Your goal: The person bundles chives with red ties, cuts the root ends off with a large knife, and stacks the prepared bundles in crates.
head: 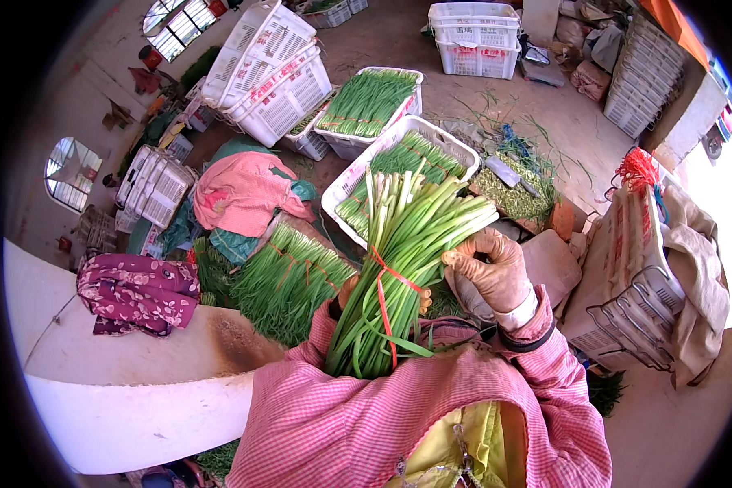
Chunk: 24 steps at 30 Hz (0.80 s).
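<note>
A thick bundle of Chinese chives (396, 262) stands tilted before my chest, its pale cut ends up and its leaves hanging against my apron. Around its middle runs a red tie (381, 265), one loose end trailing down over the leaves. My left hand (425, 300) grips the bundle from behind; the stalks cover most of it, and only some gloved fingertips show. At the bundle's right side, my gloved right hand (494, 265) has its thumb and finger curled together against the outer stalks. Whether a stalk is pinched between them is hidden.
Ahead, white plastic crates (473, 155) (415, 79) hold tied chives. More tied chives (290, 274) lie at left beside a pink checked cloth (244, 189). Trimmings and a blade (503, 171) lie right of the crates. An upright crate with red ties (628, 293) stands close at right.
</note>
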Each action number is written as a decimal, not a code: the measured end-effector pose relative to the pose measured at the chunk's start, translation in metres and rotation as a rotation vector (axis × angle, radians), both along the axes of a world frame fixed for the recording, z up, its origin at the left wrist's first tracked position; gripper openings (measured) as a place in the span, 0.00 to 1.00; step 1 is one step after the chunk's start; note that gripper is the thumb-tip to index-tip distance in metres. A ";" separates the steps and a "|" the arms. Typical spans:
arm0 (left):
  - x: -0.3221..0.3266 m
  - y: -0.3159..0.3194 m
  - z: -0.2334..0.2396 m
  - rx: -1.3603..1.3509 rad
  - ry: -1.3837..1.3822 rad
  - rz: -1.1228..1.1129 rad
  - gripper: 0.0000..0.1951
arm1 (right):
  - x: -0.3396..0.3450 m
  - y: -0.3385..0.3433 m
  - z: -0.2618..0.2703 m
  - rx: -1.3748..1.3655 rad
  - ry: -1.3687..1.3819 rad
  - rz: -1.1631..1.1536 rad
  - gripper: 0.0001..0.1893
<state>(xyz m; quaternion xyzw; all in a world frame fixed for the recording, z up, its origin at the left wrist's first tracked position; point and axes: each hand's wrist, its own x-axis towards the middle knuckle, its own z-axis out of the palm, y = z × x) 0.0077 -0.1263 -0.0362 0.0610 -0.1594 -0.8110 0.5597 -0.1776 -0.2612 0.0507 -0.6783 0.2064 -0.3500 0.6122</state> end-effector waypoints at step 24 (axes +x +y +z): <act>0.017 0.002 0.075 0.100 -0.710 0.637 0.34 | 0.032 -0.130 0.023 0.399 -0.354 0.084 0.20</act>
